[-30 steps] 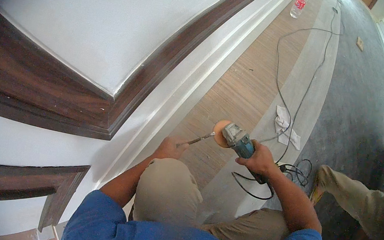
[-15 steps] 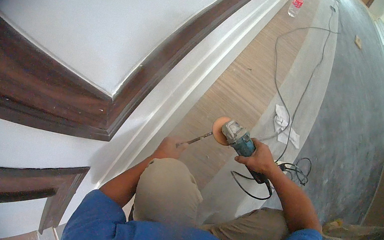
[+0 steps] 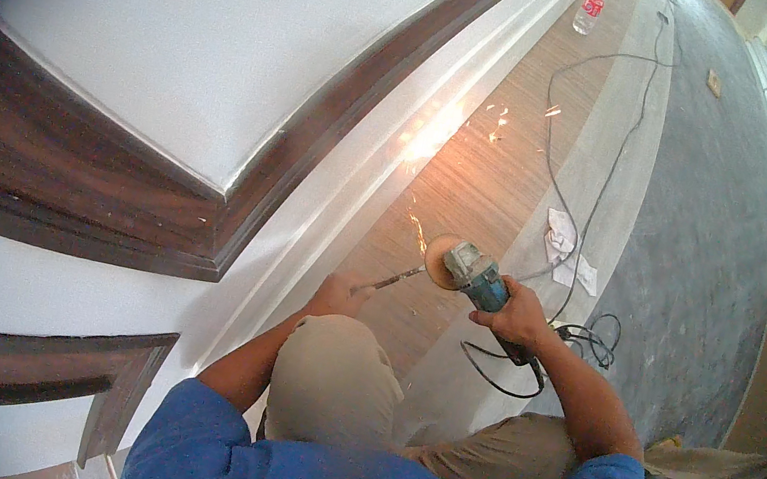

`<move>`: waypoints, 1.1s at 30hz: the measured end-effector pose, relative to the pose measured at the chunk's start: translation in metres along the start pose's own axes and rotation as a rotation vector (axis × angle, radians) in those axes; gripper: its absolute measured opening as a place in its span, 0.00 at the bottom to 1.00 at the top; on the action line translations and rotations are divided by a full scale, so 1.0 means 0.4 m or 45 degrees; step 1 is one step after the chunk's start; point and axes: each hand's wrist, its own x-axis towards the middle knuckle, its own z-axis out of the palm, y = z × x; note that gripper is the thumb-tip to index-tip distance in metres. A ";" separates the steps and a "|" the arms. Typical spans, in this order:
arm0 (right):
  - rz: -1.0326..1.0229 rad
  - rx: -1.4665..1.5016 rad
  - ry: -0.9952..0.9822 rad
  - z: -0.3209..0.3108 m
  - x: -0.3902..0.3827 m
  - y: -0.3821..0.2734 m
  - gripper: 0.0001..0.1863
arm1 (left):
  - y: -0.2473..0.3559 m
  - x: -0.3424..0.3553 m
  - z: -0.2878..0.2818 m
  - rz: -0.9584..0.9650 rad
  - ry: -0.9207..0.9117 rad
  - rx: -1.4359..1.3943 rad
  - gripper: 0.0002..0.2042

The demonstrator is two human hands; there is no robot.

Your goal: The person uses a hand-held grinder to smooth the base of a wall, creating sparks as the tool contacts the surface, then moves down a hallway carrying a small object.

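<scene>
My right hand (image 3: 519, 320) is wrapped round the body of a teal and grey angle grinder (image 3: 489, 289), which carries an orange-tan disc (image 3: 444, 261). In my left hand (image 3: 339, 296) is a thin dark metal rod (image 3: 394, 279), probably a drill bit, held by its near end. Its far tip meets the left edge of the disc. Sparks (image 3: 418, 225) spray forward from that contact, with a bright glow (image 3: 431, 136) against the white baseboard. My left fingers are partly hidden behind my raised knee (image 3: 335, 379).
A black power cord (image 3: 505, 392) loops beside the grinder. White crumpled paper (image 3: 562, 236) lies on the pale floor strip, near a long grey cable (image 3: 552, 95). Farther off stands a clear bottle (image 3: 591, 5) with a red label. A white wall with dark wood trim (image 3: 242, 236) rises at left.
Sparks and a bright glow now fly forward from the disc, where none showed before. Both hands, the grinder and the rod stay in almost the same place.
</scene>
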 end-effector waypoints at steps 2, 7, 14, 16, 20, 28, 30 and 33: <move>-0.003 -0.028 0.035 0.006 0.004 0.016 0.42 | -0.003 0.001 0.006 0.025 0.022 -0.016 0.15; -0.002 -0.042 0.065 -0.002 0.009 0.010 0.42 | 0.009 0.001 -0.003 -0.038 -0.025 -0.044 0.15; 0.019 -0.008 0.077 -0.010 -0.003 -0.003 0.42 | 0.001 -0.003 0.002 -0.065 -0.001 -0.020 0.14; -0.002 -0.014 0.068 -0.004 -0.003 0.003 0.42 | 0.009 -0.001 0.001 -0.097 -0.032 -0.005 0.14; -0.030 -0.002 0.013 -0.001 -0.005 -0.008 0.42 | 0.007 -0.003 -0.003 -0.076 -0.019 0.000 0.14; -0.036 -0.020 0.066 -0.007 -0.002 -0.013 0.43 | -0.024 -0.005 0.011 0.013 0.110 -0.038 0.15; -0.045 -0.013 0.068 -0.002 0.002 -0.003 0.43 | -0.025 -0.003 0.012 0.018 0.109 -0.051 0.15; -0.049 -0.007 0.023 -0.005 -0.007 0.001 0.42 | 0.013 0.005 0.003 -0.135 -0.050 0.062 0.14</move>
